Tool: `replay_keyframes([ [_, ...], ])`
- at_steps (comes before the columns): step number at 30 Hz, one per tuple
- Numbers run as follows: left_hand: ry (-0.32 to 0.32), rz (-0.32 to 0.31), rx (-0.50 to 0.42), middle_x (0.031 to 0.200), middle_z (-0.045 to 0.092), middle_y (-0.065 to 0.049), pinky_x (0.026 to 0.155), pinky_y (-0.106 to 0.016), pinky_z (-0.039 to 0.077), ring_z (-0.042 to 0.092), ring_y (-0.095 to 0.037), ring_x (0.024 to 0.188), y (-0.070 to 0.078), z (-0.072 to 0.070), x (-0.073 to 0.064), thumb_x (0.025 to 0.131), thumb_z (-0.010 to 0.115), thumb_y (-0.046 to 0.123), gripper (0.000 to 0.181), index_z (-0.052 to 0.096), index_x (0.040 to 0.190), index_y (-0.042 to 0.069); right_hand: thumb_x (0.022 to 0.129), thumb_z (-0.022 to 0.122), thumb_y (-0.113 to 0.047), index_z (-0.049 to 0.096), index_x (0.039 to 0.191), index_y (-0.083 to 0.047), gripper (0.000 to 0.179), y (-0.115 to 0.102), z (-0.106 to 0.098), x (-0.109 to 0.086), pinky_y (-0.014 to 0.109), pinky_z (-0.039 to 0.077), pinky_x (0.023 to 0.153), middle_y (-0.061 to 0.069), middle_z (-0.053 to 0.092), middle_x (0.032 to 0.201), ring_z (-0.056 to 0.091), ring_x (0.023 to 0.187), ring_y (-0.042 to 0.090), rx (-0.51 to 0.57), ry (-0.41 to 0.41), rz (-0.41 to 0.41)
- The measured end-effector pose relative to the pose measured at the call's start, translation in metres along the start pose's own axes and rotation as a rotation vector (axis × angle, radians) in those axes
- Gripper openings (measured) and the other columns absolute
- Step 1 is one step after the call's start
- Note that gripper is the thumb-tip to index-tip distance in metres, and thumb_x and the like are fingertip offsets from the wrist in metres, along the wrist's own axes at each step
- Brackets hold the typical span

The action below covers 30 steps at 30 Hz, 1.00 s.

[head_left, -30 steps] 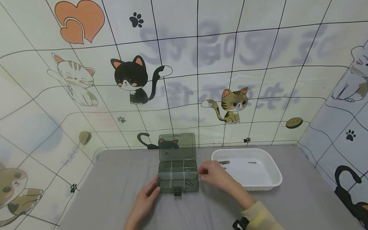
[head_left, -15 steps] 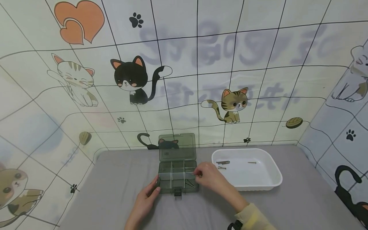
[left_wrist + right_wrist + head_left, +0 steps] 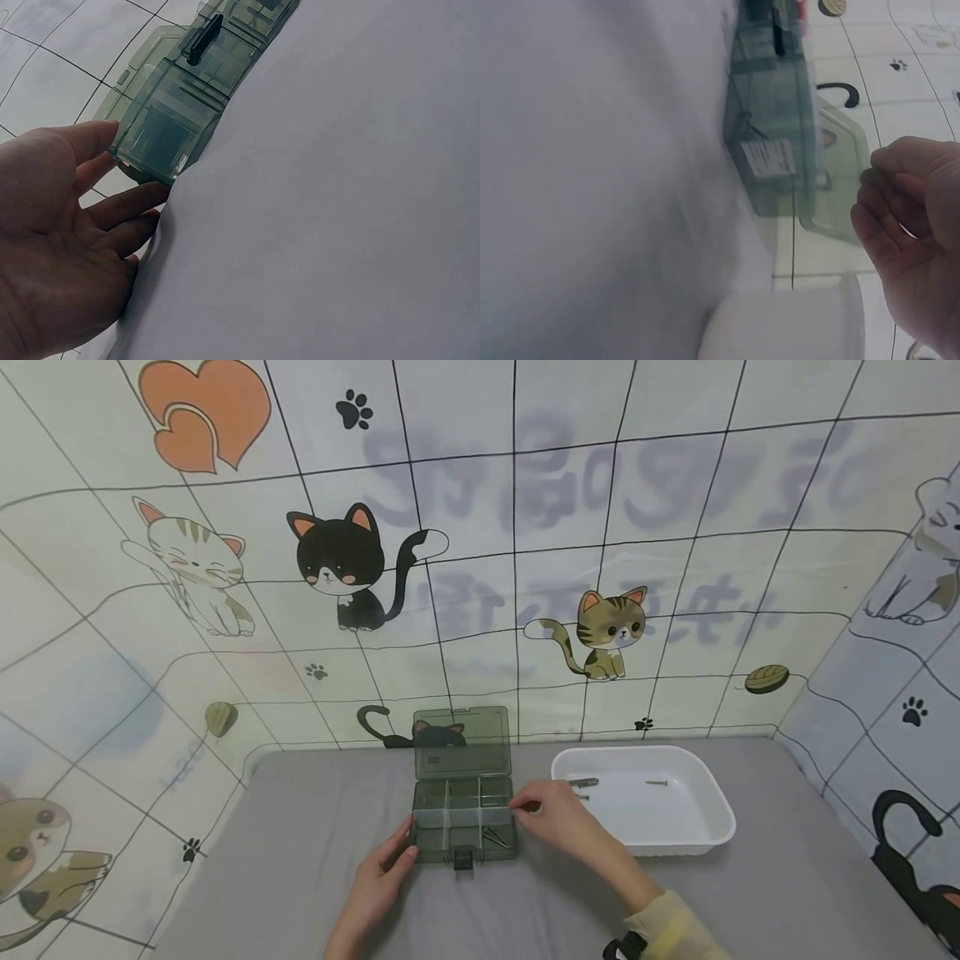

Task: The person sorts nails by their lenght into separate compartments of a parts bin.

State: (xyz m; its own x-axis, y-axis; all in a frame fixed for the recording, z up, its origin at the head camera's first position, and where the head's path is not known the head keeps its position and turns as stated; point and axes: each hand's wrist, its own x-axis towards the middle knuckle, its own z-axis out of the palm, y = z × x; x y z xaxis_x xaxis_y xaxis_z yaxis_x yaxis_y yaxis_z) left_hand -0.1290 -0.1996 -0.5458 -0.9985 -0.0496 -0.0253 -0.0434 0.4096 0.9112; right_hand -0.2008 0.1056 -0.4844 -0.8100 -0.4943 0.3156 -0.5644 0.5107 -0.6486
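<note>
A green see-through compartment box [image 3: 429,843] stands on the grey cloth with its lid [image 3: 462,752] raised. Two thin metal pieces that look like screws [image 3: 495,837] lie in its front right compartment. My left hand [image 3: 378,877] holds the box's left side, thumb and fingers about the corner in the left wrist view. At the right edge, just above the rim, is my right hand [image 3: 558,818]. Its thumb and fingers [image 3: 885,157] are bent close together in the right wrist view; whether something thin is between the tips is hidden.
A white tray [image 3: 708,835] sits to the right of the box. At its left lie several small screws [image 3: 583,783], partly behind my right hand, and a single screw [image 3: 657,782] lies farther right. A cat-patterned curtain [image 3: 480,610] hangs behind.
My right hand moved left over the box's right compartments, then drew back slightly right. The thin piece seen at its fingertips a second ago no longer shows. The left hand stayed put.
</note>
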Motion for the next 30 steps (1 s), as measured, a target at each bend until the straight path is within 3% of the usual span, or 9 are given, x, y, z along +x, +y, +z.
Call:
replay_keyframes([
  [9, 0.004, 0.012, 0.002, 0.153, 0.049, -0.011, 0.112, -0.051, 0.04, 0.043, -0.036, 0.143, 0.0, -0.001, 0.0, 0.104, 0.064, 0.024, 0.051, 0.052, 0.152, 0.014, 0.09, 0.074, -0.002, 0.08, 0.096, -0.009, 0.011, 0.017, -0.036, -0.011, 0.027, 0.056, 0.069, -0.001, 0.074, 0.09, 0.067, 0.08, 0.01, 0.023, 0.137, 0.116],
  [17, 0.007, 0.011, 0.0, 0.153, 0.05, -0.011, 0.113, -0.051, 0.038, 0.043, -0.035, 0.143, 0.0, 0.0, 0.0, 0.104, 0.064, 0.025, 0.051, 0.052, 0.152, 0.015, 0.092, 0.073, -0.003, 0.08, 0.1, -0.004, 0.01, 0.047, -0.067, -0.019, 0.033, 0.057, 0.075, 0.005, 0.076, 0.097, 0.071, 0.088, 0.023, -0.004, 0.207, 0.276],
  [26, 0.006, -0.006, 0.007, 0.153, 0.049, -0.01, 0.115, -0.051, 0.036, 0.041, -0.034, 0.144, 0.001, 0.0, 0.0, 0.104, 0.064, 0.025, 0.051, 0.051, 0.152, 0.015, 0.094, 0.072, -0.009, 0.077, 0.11, 0.003, 0.02, 0.089, -0.078, -0.027, 0.038, 0.058, 0.077, 0.012, 0.076, 0.104, 0.07, 0.097, 0.031, 0.009, 0.123, 0.441],
  [30, 0.008, -0.004, 0.005, 0.153, 0.05, -0.01, 0.115, -0.051, 0.035, 0.041, -0.034, 0.144, 0.0, -0.001, 0.001, 0.104, 0.064, 0.025, 0.051, 0.051, 0.152, 0.015, 0.093, 0.072, -0.007, 0.076, 0.109, 0.005, 0.02, 0.102, -0.075, -0.027, 0.039, 0.058, 0.077, 0.015, 0.075, 0.103, 0.07, 0.097, 0.032, 0.005, 0.093, 0.461],
])
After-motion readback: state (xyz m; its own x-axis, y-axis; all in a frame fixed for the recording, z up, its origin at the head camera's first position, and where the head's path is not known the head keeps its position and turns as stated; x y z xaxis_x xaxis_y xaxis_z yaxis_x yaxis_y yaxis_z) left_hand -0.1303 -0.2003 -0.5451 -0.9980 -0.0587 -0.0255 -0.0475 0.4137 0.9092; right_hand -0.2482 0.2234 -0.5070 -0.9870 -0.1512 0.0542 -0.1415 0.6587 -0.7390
